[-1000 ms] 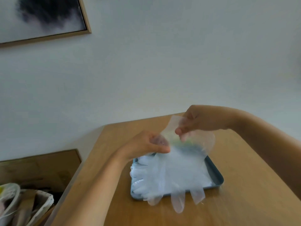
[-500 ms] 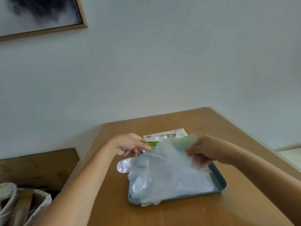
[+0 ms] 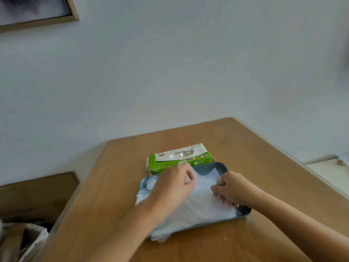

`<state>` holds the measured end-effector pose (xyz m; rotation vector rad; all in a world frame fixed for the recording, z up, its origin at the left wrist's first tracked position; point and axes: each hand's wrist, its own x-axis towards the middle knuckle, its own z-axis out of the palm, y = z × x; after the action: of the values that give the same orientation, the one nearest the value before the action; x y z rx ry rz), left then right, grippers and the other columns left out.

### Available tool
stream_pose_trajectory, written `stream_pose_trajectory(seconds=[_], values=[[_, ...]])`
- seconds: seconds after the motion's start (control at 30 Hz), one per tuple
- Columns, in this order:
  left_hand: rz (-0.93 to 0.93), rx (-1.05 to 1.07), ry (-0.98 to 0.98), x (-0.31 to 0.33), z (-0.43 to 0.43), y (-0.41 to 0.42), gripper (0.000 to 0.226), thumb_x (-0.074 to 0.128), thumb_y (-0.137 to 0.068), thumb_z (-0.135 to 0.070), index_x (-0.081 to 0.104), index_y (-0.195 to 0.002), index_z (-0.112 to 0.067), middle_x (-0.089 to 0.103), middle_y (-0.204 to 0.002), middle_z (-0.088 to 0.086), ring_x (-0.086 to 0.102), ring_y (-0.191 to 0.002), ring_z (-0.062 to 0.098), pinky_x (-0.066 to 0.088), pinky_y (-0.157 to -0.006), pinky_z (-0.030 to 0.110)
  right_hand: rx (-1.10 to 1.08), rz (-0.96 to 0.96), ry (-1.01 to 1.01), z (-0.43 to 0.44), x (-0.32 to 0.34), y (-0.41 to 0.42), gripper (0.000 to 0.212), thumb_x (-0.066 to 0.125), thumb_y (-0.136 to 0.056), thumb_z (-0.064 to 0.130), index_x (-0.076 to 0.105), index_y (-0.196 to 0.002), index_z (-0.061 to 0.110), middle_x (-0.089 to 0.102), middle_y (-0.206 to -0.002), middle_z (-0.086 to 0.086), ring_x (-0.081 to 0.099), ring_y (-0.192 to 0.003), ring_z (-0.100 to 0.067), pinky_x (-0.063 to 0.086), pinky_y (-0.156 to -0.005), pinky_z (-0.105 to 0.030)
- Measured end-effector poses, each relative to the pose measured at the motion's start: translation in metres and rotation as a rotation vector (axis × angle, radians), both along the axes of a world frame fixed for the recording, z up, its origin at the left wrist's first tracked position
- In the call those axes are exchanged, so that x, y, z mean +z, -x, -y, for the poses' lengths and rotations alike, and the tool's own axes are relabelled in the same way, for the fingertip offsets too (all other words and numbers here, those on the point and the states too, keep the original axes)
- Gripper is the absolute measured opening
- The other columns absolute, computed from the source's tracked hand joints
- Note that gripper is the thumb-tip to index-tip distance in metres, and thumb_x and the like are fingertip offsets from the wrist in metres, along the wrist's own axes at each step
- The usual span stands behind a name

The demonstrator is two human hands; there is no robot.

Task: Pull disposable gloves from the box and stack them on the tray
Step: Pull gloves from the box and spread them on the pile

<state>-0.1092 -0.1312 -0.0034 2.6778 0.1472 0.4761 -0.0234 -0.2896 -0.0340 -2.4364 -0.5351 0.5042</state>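
Observation:
A green and white glove box point(image 3: 181, 157) lies on the wooden table, just behind a blue-grey tray point(image 3: 219, 166). A pile of clear plastic gloves point(image 3: 202, 205) fills the tray, with some fingers hanging over its near left rim. My left hand point(image 3: 175, 186) is blurred; its curled fingers hold the top glove's far corner close to the box. My right hand point(image 3: 229, 188) pinches the same glove's right edge, low over the pile. Clear plastic shows in the box's top opening.
The table's far edge point(image 3: 170, 130) meets a white wall. Left of the table stand a wooden board point(image 3: 37, 193) and a basket of clutter point(image 3: 28, 241). A framed picture point(image 3: 35, 10) hangs at the upper left. A pale surface point(image 3: 328, 173) sits on the right.
Both hands have brought the glove down from in front of the box onto the pile in the tray. The box is now in plain view.

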Motion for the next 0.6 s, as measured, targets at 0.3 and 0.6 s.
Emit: stream_pose_trajectory(seconds=[0.3,0.6], values=[[-0.092,-0.149,0.018,-0.055,0.006,0.004,0.021,0.060,-0.092,-0.028,0.063,-0.111,-0.022,0.061,-0.111,-0.008,0.055,-0.102,0.005,0.038,-0.086,0.012,-0.004,0.521,0.050,0.008,0.001,0.013,0.029,0.068,-0.083,0.039,0.049,-0.093,0.021,0.042,-0.088,0.011,0.042,-0.081,-0.011,0.031,-0.063,-0.023],[-0.174,-0.243,-0.073,-0.052,0.005,0.003,0.034,0.053,-0.096,-0.026,0.056,-0.130,-0.024,0.058,-0.131,-0.005,0.053,-0.118,0.011,0.040,-0.101,0.023,0.481,0.399,0.140,0.019,-0.004,0.017,0.050,0.055,-0.092,0.045,0.044,-0.139,0.033,0.040,-0.146,0.017,0.038,-0.132,-0.002,0.026,-0.107,-0.018]])
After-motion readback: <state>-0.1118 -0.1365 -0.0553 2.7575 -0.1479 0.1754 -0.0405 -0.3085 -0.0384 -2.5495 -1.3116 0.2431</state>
